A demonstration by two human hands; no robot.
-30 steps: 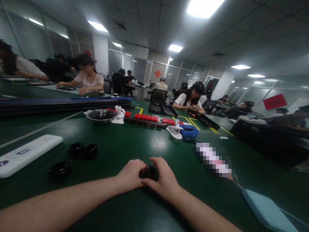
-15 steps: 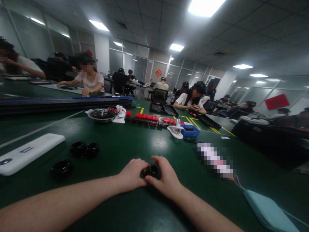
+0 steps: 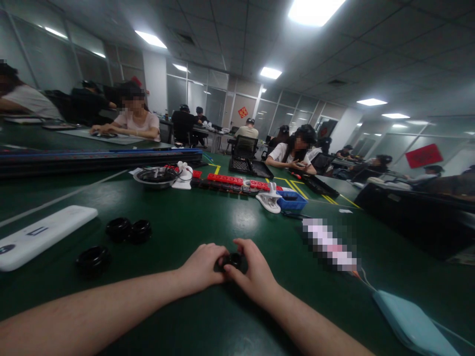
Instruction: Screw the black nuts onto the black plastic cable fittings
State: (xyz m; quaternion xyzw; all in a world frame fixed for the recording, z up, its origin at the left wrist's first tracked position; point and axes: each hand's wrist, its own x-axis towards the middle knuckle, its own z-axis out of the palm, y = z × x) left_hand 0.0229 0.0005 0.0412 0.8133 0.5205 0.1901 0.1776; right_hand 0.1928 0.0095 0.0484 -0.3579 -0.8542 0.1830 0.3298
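A small black ring-shaped part (image 3: 234,260) with a round opening sits between my two hands, low over the green table. My left hand (image 3: 205,264) closes on its left side, fingers curled and partly hidden. On the other side my right hand (image 3: 256,271) wraps it with thumb in front and fingers behind. Off to the left lie three glossy black rings of similar look: a pair side by side, the left one (image 3: 118,229) touching the right one (image 3: 140,231), and a single ring (image 3: 92,260) nearer me.
A white oblong device (image 3: 48,237) lies at the left. Ahead are a metal bowl (image 3: 143,184), red blocks in a row (image 3: 226,179), a white stand (image 3: 270,200) and a blue bin (image 3: 291,201). A light-blue power bank (image 3: 411,321) with a cable lies right. Co-workers sit beyond.
Both hands keep their hold on the black part, which has tilted or turned slightly between the fingers. The view has shifted a little.
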